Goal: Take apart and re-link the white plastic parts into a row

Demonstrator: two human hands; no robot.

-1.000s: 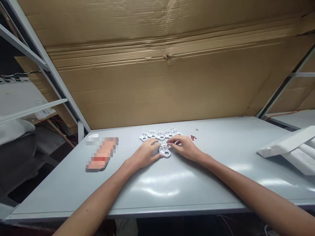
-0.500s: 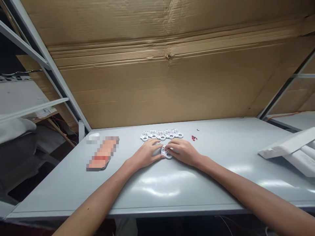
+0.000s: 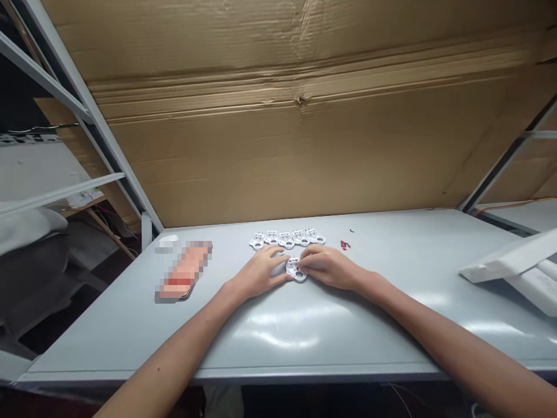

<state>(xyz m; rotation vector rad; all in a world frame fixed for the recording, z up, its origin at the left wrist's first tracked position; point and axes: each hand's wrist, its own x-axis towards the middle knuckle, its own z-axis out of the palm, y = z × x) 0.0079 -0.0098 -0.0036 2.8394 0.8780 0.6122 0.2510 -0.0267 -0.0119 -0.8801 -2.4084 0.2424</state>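
Observation:
A small white plastic part (image 3: 295, 270) with round holes lies on the grey table (image 3: 304, 325) between my two hands. My left hand (image 3: 257, 271) rests on the table with fingertips touching the part's left side. My right hand (image 3: 327, 265) has its fingers curled and pinched on the part's right and top edge. Just behind the hands, a row of several like white parts (image 3: 287, 238) lies side by side. A few tiny red pieces (image 3: 344, 245) lie to the right of the row.
A blurred orange and pink flat object (image 3: 185, 271) lies at left, with a small white thing (image 3: 167, 238) behind it. White foam pieces (image 3: 517, 267) sit at the right edge. A cardboard sheet (image 3: 282, 116) leans behind the table. Metal shelf frames (image 3: 87, 116) stand at left.
My right hand drew back from the row onto the single white part and closed on its right side. My left hand stayed beside the part.

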